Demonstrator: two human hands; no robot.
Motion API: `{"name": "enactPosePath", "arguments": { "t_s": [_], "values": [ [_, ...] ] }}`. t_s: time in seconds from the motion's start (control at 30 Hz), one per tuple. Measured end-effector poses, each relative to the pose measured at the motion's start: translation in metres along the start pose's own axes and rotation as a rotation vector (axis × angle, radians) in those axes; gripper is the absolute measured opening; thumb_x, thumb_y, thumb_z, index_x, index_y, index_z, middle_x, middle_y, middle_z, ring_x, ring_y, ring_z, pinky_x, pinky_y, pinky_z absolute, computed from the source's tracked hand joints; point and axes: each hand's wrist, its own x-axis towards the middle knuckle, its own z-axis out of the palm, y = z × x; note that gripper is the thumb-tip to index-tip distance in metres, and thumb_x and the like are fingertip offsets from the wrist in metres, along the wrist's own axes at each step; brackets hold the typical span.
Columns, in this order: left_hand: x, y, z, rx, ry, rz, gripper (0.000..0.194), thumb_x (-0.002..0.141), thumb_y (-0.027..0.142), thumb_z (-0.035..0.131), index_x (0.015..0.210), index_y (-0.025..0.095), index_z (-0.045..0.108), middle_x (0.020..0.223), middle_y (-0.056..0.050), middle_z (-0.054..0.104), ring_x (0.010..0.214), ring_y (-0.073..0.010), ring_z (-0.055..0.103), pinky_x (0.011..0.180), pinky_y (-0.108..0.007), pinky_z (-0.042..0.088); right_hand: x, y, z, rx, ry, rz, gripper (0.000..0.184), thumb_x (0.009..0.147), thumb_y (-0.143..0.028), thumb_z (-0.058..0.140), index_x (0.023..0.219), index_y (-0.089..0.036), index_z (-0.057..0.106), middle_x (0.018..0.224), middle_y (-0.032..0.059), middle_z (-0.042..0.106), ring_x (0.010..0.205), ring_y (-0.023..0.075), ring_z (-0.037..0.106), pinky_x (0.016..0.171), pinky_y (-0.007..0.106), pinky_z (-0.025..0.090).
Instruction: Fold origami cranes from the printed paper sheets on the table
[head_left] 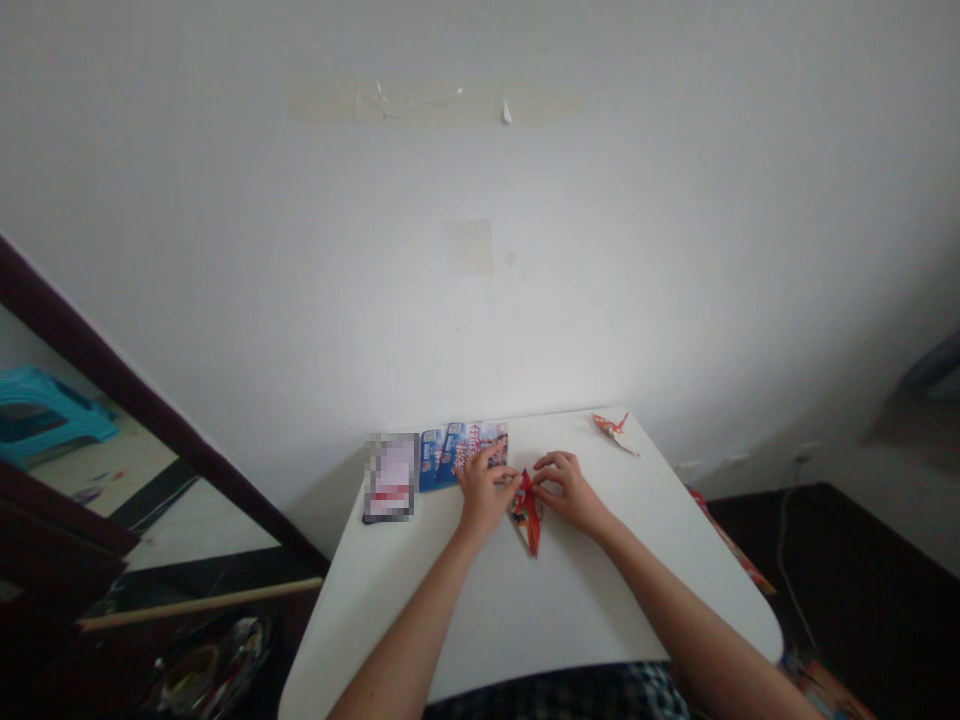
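A folded piece of red printed paper [528, 525] stands between my hands over the white table [510, 620], with a narrow point toward me and a dark tip at its far end. My left hand [484, 490] pinches its upper left side between thumb and index finger. On the other side, my right hand [571, 492] has thumb and fingertips closed on the upper right edge. A second folded paper figure [616, 433], red and white with pointed ends, lies at the table's far right corner. The exact folds under my fingertips are hidden.
Blue printed leaflets [442, 465] overlap beyond my left hand. To their left lies a blurred-out flat rectangular device [391, 480]. The white wall [480, 340] borders the table's back edge. At left are a dark-framed mirror [187, 450] and a bag of things [217, 665] on the floor.
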Motion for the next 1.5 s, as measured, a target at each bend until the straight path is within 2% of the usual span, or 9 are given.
{"name": "enactPosePath", "arguments": {
  "t_s": [0.17,0.4,0.67,1.07,1.3,1.4,1.5],
  "values": [
    [0.001,-0.001,0.002,-0.011,0.017,-0.037,0.006,0.075,0.023,0.078,0.07,0.028,0.078,0.133,-0.002,0.066,0.127,-0.0292,0.054,0.116,-0.061,0.03,0.0,0.0,0.001,0.003,-0.01,-0.019,0.006,0.087,-0.025,0.069,0.087,-0.027,0.075,0.113,0.0066,0.064,0.118,0.0264,0.05,0.106,0.049,0.043],
    [0.002,-0.002,0.002,-0.036,0.001,-0.066,0.006,0.076,0.024,0.077,0.075,0.029,0.08,0.137,-0.002,0.064,0.132,-0.0296,0.052,0.118,-0.061,0.028,0.0,-0.001,0.0,-0.03,-0.026,-0.042,0.006,0.087,-0.022,0.07,0.087,-0.027,0.075,0.113,0.0065,0.064,0.118,0.0255,0.051,0.106,0.047,0.043],
    [0.004,0.003,-0.001,-0.035,-0.014,-0.087,0.008,0.071,0.019,0.078,0.069,0.027,0.078,0.137,-0.002,0.065,0.132,-0.0288,0.053,0.119,-0.059,0.028,-0.001,-0.004,-0.001,-0.024,-0.062,-0.051,0.007,0.088,-0.023,0.069,0.089,-0.026,0.075,0.115,0.0071,0.063,0.12,0.0257,0.048,0.106,0.047,0.043],
    [0.004,0.006,-0.007,-0.004,-0.019,-0.07,0.006,0.075,0.024,0.078,0.073,0.029,0.079,0.137,-0.002,0.063,0.13,-0.0287,0.053,0.117,-0.059,0.029,-0.002,-0.004,-0.001,-0.021,-0.079,-0.067,0.007,0.088,-0.024,0.069,0.089,-0.026,0.075,0.116,0.0069,0.062,0.12,0.0254,0.049,0.106,0.046,0.044],
    [0.003,0.003,-0.009,0.016,0.019,-0.047,0.008,0.08,0.028,0.077,0.084,0.034,0.081,0.134,-0.002,0.064,0.129,-0.0286,0.053,0.114,-0.059,0.032,-0.001,-0.001,0.001,-0.058,-0.012,-0.065,0.004,0.087,-0.026,0.07,0.085,-0.026,0.074,0.115,0.0071,0.063,0.12,0.0263,0.049,0.105,0.049,0.044],
    [0.002,0.001,-0.007,0.057,0.009,-0.018,0.021,0.077,0.03,0.081,0.097,0.038,0.08,0.137,-0.003,0.062,0.13,-0.0291,0.051,0.114,-0.059,0.032,0.001,0.004,0.0,-0.074,0.11,-0.059,0.004,0.089,-0.026,0.069,0.088,-0.026,0.073,0.113,0.0078,0.063,0.118,0.0267,0.05,0.104,0.05,0.045],
    [0.0,0.001,-0.006,0.108,-0.039,0.012,0.034,0.072,0.029,0.085,0.104,0.039,0.078,0.141,-0.004,0.059,0.134,-0.0321,0.046,0.115,-0.064,0.028,0.002,0.008,-0.004,-0.098,0.217,-0.049,0.005,0.089,-0.026,0.068,0.092,-0.026,0.072,0.112,0.0085,0.063,0.117,0.0269,0.051,0.102,0.05,0.046]
  ]
}}
